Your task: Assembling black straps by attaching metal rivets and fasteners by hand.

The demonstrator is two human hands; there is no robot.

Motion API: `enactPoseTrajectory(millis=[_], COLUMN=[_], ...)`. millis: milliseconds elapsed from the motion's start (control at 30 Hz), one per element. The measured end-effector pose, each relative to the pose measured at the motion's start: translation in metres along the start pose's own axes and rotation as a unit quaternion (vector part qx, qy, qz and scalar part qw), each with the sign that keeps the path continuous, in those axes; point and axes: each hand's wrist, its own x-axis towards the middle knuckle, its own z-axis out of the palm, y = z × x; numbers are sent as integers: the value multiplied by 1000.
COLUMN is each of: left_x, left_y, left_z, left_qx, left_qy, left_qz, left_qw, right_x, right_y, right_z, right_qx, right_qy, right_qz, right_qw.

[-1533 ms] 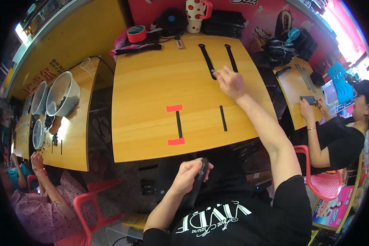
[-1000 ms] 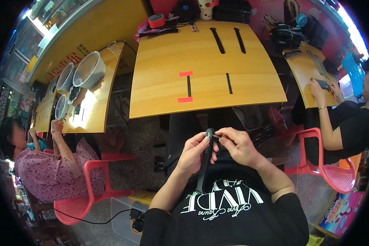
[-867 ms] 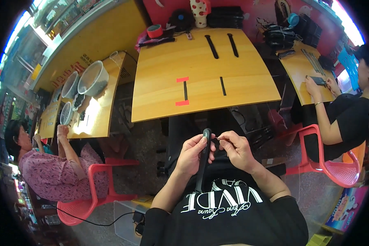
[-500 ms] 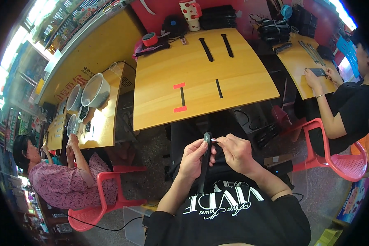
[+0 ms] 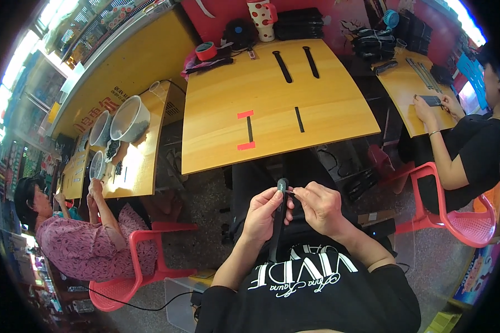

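Note:
Above my lap my left hand point(image 5: 265, 213) grips a long black strap point(image 5: 277, 230), thumb pressed on its front. The strap's rounded head point(image 5: 283, 183) points away from me and its tail hangs toward my shirt. My right hand point(image 5: 319, 206) is closed in a pinch just right of the head. A small, thin thing shows between its fingertips and the strap, too small to name. On the table point(image 5: 216, 133) in front, two similar black straps point(image 5: 282, 66) lie far off, and two short black strips point(image 5: 300, 119) lie nearer, the left one between red tape pieces point(image 5: 245, 114).
A roll of red tape point(image 5: 206, 51), a spotted tumbler point(image 5: 261, 21) and stacked black packs point(image 5: 299, 25) stand along the table's far edge. At left a person in pink point(image 5: 89, 247) works beside plastic tubs point(image 5: 130, 121). Another person point(image 5: 455, 150) sits at right on a pink chair point(image 5: 469, 222).
The view has shifted slightly. My hands keep nearly the same hold on the strap, the right fingertips still pinched beside its head.

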Motion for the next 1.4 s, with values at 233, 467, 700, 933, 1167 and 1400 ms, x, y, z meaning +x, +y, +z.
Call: enactPoseTrajectory(millis=[233,467,700,933,1167,1400], left_x=[-1,0,-3,-1,-9,-36], left_y=[0,9,-7,17,34,27], left_z=[7,5,15,4,-1,-53], left_qx=[78,267,244,386,497,299], left_qy=[30,28,41,30,-86,86], left_qz=[30,63,142,144,87,-6], left_qw=[996,961,958,911,859,950], right_x=[-2,11,16,13,-23,14], right_y=[6,10,10,20,11,20], right_z=[-2,-19,-8,3,-4,-90], right_qx=[-77,-193,-184,88,582,429], right_qy=[-5,-46,-12,-65,-190,100], right_qz=[-56,-197,-219,-5,453,176], right_qw=[995,960,958,994,648,880])
